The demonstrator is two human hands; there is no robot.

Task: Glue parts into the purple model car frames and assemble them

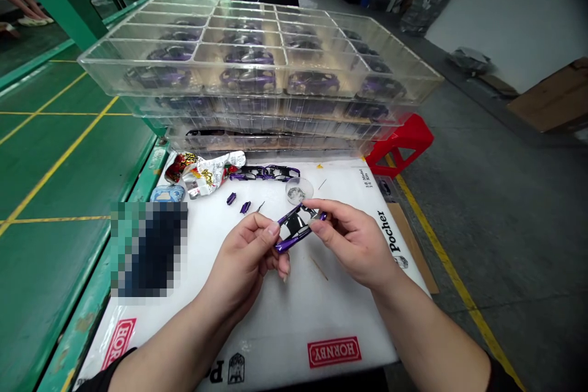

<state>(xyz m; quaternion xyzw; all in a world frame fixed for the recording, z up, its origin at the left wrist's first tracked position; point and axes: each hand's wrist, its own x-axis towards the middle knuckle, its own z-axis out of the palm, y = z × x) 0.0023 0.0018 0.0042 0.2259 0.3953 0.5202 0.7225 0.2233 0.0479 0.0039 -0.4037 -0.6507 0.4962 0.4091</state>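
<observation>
Your left hand (245,263) and right hand (351,245) sit on either side of the purple car body (288,240), both holding it. Left: thumb (272,228) pressed against its left edge, remaining fingers curled beneath, palm facing right. Right: thumb and index fingertips (310,205) pinch its right end, other fingers folded under, wrist bent slightly. Your hands stay close but not touching each other. Your left forearm (169,346) and right forearm (427,331) rise from the bottom corners and converge toward the car body, elbows out of frame.
</observation>
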